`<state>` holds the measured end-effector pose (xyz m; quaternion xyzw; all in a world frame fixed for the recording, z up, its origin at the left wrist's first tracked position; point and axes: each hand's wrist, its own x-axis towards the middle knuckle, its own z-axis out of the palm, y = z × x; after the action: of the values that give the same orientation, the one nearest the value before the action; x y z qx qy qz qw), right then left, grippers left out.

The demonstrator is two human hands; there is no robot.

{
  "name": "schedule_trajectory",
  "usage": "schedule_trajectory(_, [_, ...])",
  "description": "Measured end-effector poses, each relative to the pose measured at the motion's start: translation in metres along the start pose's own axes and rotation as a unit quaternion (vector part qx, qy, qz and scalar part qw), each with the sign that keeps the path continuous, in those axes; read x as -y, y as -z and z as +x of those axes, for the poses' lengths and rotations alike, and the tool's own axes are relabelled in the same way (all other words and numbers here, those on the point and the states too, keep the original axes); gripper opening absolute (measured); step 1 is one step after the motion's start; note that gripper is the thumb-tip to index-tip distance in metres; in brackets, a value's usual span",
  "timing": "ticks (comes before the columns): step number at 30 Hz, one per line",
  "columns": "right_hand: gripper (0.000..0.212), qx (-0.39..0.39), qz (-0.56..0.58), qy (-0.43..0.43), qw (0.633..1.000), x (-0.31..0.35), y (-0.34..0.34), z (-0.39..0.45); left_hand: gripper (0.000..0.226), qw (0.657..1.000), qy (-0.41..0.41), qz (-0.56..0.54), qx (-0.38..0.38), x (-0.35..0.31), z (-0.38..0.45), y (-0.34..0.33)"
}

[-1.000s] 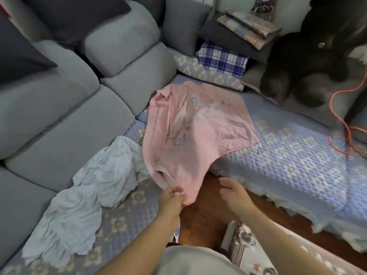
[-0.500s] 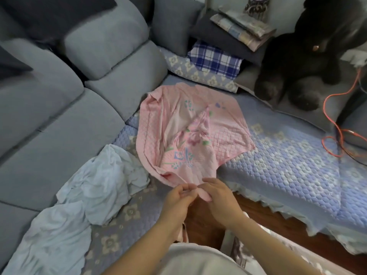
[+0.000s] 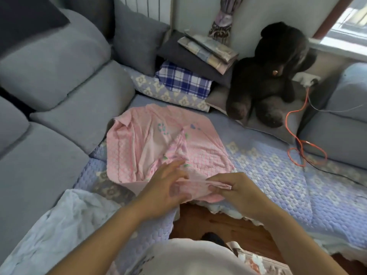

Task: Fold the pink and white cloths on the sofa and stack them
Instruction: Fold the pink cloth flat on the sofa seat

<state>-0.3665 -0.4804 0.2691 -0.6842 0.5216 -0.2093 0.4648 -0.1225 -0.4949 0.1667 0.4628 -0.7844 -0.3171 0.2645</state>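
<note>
Head view: right hand (image 3: 236, 190) pinches the pink cloth (image 3: 158, 143) edge, left hand (image 3: 164, 187) open-fingered on it.

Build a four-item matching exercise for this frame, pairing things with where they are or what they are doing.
Things:
1. pink cloth
2. white cloth
3. black plush bear
4. right hand

Places or states:
A. crumpled, unfolded, near the left forearm
B. sitting in the far sofa corner by the orange cable
C. pinching the pink cloth's near edge
D. spread on the quilted sofa cover

Pairs: 1-D, 2-A, 3-B, 4-C
</note>
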Motion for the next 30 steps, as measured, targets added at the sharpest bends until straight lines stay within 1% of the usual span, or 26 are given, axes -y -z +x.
schedule_trajectory(1, [0.017,0.006,0.001,-0.005,1.0,0.004,0.004,0.003,0.024,0.999,-0.01,-0.004,0.034,0.0,0.008,0.009])
schedule_trajectory(2, [0.02,0.005,0.003,-0.005,1.0,0.008,0.009,0.007,0.023,0.998,-0.03,0.006,0.059,0.0,0.015,0.016])
schedule_trajectory(4, [0.023,-0.017,0.011,0.008,1.0,0.016,0.017,0.018,0.035,0.994,-0.044,0.016,0.102,-0.001,0.021,0.027])
schedule_trajectory(5, [0.025,-0.037,0.006,0.013,0.999,0.02,0.021,0.024,0.036,0.993,-0.037,0.004,0.116,-0.001,0.021,0.031])
schedule_trajectory(6, [0.027,-0.06,-0.005,0.017,0.998,0.024,0.025,0.03,0.033,0.993,-0.027,-0.015,0.117,-0.002,0.021,0.033])
schedule_trajectory(8, [0.026,-0.101,-0.024,0.02,0.994,0.03,0.03,0.04,0.021,0.996,-0.007,-0.039,0.084,-0.003,0.023,0.037])
schedule_trajectory(10, [0.021,-0.122,-0.031,0.018,0.992,0.033,0.03,0.047,0.011,0.997,0.012,-0.043,0.067,-0.004,0.023,0.041])
schedule_trajectory(13, [0.017,-0.148,0.031,0.012,0.988,0.036,0.028,0.059,0.024,0.997,0.024,-0.032,0.067,-0.003,0.027,0.044])
schedule_trajectory(15, [0.019,-0.155,0.07,0.004,0.985,0.039,0.027,0.066,0.027,0.996,0.027,-0.064,0.055,-0.007,0.029,0.047])
schedule_trajectory(18, [0.019,-0.145,0.084,-0.003,0.986,0.04,0.023,0.072,0.015,0.989,0.019,-0.148,0.021,-0.02,0.031,0.046])
schedule_trajectory(20, [0.018,-0.14,0.084,-0.004,0.987,0.042,0.019,0.074,0.009,0.981,0.03,-0.191,-0.002,-0.03,0.033,0.043])
schedule_trajectory(24, [0.007,-0.127,0.088,-0.012,0.988,0.044,0.012,0.076,0.013,0.975,0.061,-0.207,-0.059,-0.036,0.032,0.041])
schedule_trajectory(26, [0.016,-0.1,0.082,-0.007,0.992,0.043,0.011,0.075,0.012,0.973,0.066,-0.213,-0.063,-0.035,0.029,0.047])
schedule_trajectory(28, [0.019,-0.072,0.057,0.003,0.996,0.042,0.011,0.074,0.013,0.97,0.081,-0.225,-0.046,-0.035,0.025,0.053])
schedule_trajectory(30, [0.018,-0.081,0.034,0.005,0.996,0.041,0.007,0.072,0.016,0.969,0.094,-0.226,-0.044,-0.033,0.022,0.056])
